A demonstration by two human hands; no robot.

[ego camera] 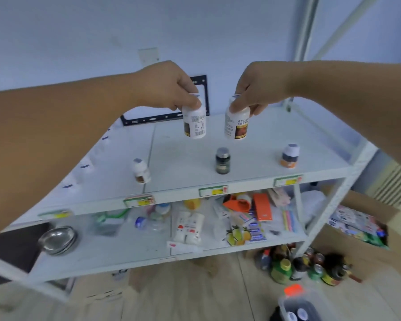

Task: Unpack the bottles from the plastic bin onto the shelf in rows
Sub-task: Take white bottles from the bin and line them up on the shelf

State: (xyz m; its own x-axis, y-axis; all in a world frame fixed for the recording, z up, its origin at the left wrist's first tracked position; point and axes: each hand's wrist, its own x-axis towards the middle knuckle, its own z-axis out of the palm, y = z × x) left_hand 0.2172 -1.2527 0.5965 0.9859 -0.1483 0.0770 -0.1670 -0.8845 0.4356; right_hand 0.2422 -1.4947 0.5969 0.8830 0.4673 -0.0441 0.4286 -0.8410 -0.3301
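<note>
A white metal shelf fills most of the view, and its top board runs from near left to far right. On the floor at the right stands an open cardboard box full of packets. Near it, at the bottom edge, is the clear plastic bin with an orange latch, and two white caps show inside it, pointing up.

Both arms reach in over the top board. The left hand curls its fingers round the neck and cap of the left bottle. This white bottle hangs cap up with its long axis close to vertical and its barcode facing near. The right hand pinches the shoulder of the right bottle in the same way. It is also upright, cap up, with its brown label facing near. The two bottles are just beside each other above the far middle of the board. I cannot tell whether their bases touch it.

Three bottles stand upright and well apart along the near edge: a white one at the left, a dark bottle in the middle and an orange-based one at the right. A blurred row of white bottles runs along the left edge.

The lower shelf holds steel bowls at the left and mixed packets to the right. A cluster of jars sits on the floor beneath.
</note>
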